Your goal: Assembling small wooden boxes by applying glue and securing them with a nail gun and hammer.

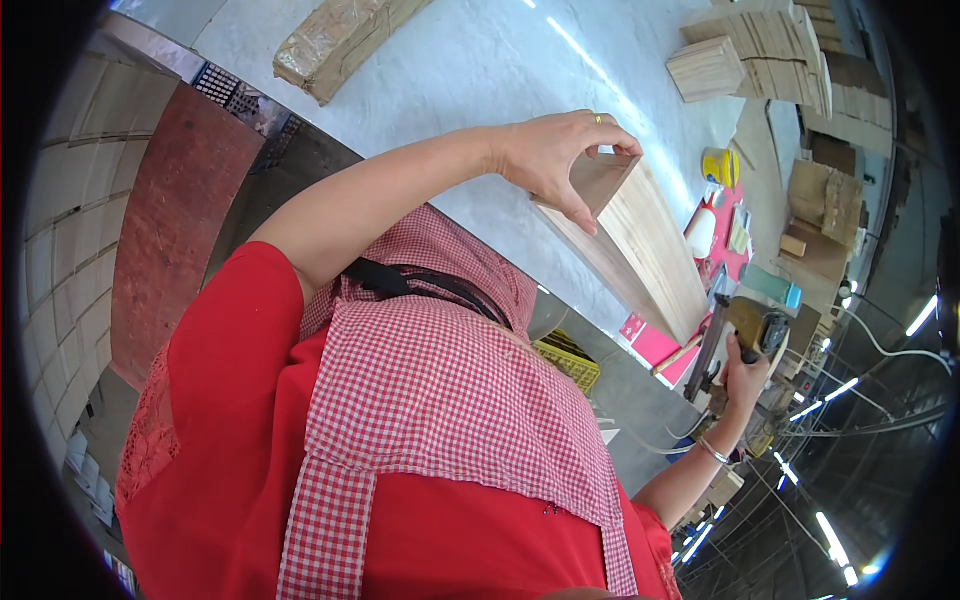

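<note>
Hands apart: your left hand (555, 155) pinches the open wooden box (630, 245), your right hand (745, 375) grips a nail gun (735, 340).
Held above the bench (480, 70), the box looks light and stiff; hold its wall edge.

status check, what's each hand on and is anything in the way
Left hand grips end of wooden box. Right hand holds nail gun beside it. Nothing between gun and box.

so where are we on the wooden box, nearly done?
Done: panels of the wooden box already stand joined at a corner. In hand: left hand grips its upper edge; right hand holds a nail gun beside it. Left: cannot tell; stacked wood pieces wait behind.
</note>
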Demonstrator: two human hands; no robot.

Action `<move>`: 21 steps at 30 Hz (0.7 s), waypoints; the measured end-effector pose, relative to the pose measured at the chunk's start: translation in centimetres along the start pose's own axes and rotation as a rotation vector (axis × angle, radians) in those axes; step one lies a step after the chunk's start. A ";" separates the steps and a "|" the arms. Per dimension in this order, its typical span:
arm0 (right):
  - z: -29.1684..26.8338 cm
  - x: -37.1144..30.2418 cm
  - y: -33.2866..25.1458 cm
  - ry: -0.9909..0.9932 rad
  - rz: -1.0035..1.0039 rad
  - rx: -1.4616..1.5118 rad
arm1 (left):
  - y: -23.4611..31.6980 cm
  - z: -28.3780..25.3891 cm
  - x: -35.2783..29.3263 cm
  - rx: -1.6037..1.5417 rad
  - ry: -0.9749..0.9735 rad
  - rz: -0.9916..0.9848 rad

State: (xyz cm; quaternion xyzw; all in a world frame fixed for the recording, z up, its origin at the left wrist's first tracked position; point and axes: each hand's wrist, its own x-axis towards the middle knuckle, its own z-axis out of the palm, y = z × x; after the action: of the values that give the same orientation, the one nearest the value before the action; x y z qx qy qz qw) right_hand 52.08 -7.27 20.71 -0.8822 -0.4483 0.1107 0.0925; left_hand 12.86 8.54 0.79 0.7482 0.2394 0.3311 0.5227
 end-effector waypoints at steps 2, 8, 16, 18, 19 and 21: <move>0.2 -0.5 1.5 -0.021 0.018 0.003 | -0.2 -0.2 0.1 0.016 0.006 0.021; -0.3 -3.2 -1.4 0.042 0.019 0.076 | -0.4 -2.8 -1.9 0.001 0.036 0.042; 0.9 -6.1 -13.0 -0.092 -0.336 0.087 | 0.6 -4.8 -4.9 -0.052 -0.002 -0.049; 2.1 -6.0 -15.9 -0.141 -0.738 0.077 | 0.8 -4.7 -5.0 -0.056 0.003 -0.051; 2.2 -6.1 -17.3 -0.155 -0.774 0.081 | 0.8 -4.7 -5.1 -0.060 0.006 -0.053; 2.1 -6.0 -19.8 -0.342 -0.747 -0.096 | 0.9 -4.7 -5.1 -0.073 0.007 -0.056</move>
State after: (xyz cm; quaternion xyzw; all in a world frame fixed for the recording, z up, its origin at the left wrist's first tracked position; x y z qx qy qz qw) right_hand 32.81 -0.48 24.55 -0.6310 -0.7511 0.1938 0.0093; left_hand 5.99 7.61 1.50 0.7207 0.2498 0.3273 0.5578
